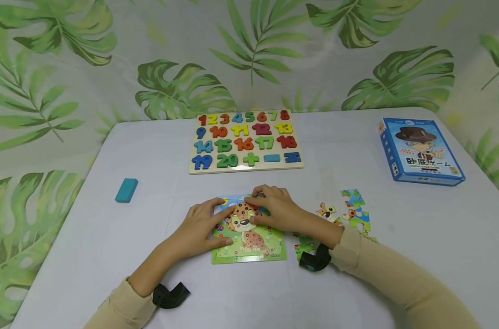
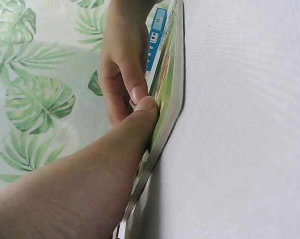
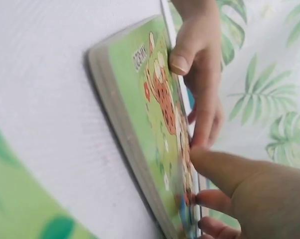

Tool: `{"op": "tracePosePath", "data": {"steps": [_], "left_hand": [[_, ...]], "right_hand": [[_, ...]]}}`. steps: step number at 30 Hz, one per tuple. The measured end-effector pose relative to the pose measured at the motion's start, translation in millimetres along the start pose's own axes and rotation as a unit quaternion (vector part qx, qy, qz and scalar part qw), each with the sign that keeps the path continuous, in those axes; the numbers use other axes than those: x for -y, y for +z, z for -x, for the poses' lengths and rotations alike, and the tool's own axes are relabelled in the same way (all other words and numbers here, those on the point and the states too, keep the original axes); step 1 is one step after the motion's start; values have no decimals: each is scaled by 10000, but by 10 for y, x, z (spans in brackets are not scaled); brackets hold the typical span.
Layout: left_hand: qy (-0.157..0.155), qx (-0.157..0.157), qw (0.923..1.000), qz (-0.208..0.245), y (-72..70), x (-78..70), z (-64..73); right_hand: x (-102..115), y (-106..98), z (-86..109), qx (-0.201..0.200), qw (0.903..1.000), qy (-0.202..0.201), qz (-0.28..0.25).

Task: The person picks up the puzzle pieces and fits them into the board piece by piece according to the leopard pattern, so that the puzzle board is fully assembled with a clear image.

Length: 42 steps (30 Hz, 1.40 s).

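A leopard jigsaw puzzle (image 1: 254, 241) with a green border lies flat in front of me. My left hand (image 1: 197, 228) rests on its left side, index finger stretched toward the leopard's head and thumb on the lower left part. Over the upper right part is my right hand (image 1: 279, 209), its thumb and fingertips spread and touching the surface near the leopard's head. Both hands' fingertips meet the puzzle (image 3: 162, 144) in the right wrist view. In the left wrist view, the thumbs nearly touch above the puzzle's edge (image 2: 172, 107). The patch beneath my right palm is hidden.
Loose puzzle pieces (image 1: 358, 211) lie to the right, partly behind my right forearm. A wooden number board (image 1: 249, 167) is behind the puzzle. The blue game box (image 1: 424, 151) stands far right, and a teal block (image 1: 126, 190) lies at left.
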State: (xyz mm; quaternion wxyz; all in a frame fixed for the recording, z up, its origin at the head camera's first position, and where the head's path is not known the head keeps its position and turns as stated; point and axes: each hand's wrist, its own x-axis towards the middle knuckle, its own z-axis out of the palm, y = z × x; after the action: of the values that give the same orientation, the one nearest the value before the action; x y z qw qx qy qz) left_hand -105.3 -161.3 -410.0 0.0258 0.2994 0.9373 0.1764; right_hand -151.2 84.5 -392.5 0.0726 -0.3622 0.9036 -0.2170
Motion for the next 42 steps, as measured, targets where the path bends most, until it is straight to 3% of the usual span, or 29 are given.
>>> {"op": "tracePosePath", "data": {"steps": [4, 8, 17, 23, 30, 34, 42], "left_hand": [[-39, 43, 10000, -20, 6, 4, 8], [-59, 67, 10000, -13, 8, 5, 11], [-3, 39, 10000, -2, -1, 3, 6], [14, 69, 10000, -12, 6, 9, 0], [6, 68, 10000, -13, 17, 17, 4], [-18, 79, 10000, 38, 16, 16, 1], [-24, 70, 10000, 67, 16, 16, 4]], "right_hand": [[21, -56, 39, 239, 9989, 174, -352], [38, -198, 132, 102, 9954, 305, -902], [-152, -712, 621, -1071, 9874, 206, -1143], [-463, -894, 1017, -1544, 9791, 688, -1127], [-879, -868, 1349, -1352, 9751, 1163, -1316], [-1072, -823, 1437, -1189, 9743, 1274, -1429], [-1310, -759, 1554, -840, 9667, 1936, -1447]]}}
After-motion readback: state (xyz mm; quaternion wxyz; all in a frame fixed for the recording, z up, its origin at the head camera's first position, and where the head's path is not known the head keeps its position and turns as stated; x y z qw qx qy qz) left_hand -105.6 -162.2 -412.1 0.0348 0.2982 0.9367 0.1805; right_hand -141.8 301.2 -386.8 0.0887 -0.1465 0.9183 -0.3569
